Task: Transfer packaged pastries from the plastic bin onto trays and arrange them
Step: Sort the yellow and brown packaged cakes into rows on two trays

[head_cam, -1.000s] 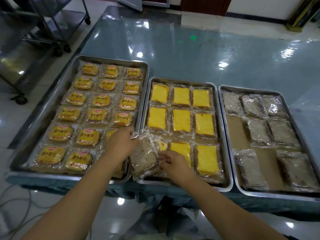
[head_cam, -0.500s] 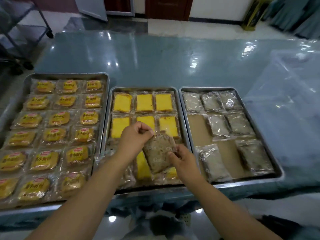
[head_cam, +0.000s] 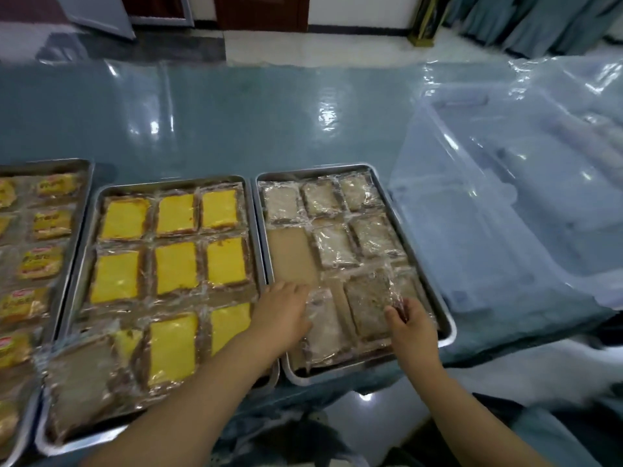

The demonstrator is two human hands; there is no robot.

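Right hand (head_cam: 409, 328) pinching brown pastry (head_cam: 369, 303), left hand (head_cam: 283, 310) flat on pale packet (head_cam: 325, 332)

- A brown wrapped pastry (head_cam: 369, 305) lies lower centre in the right tray (head_cam: 450, 332), beside paler wrapped pastries (head_cam: 333, 246).
- A clear plastic bin (head_cam: 505, 214) stands at frame right.

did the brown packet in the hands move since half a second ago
Yes. The brown packet went right, from above the middle tray to the front row of the right tray, where the right hand pinches its wrapper.
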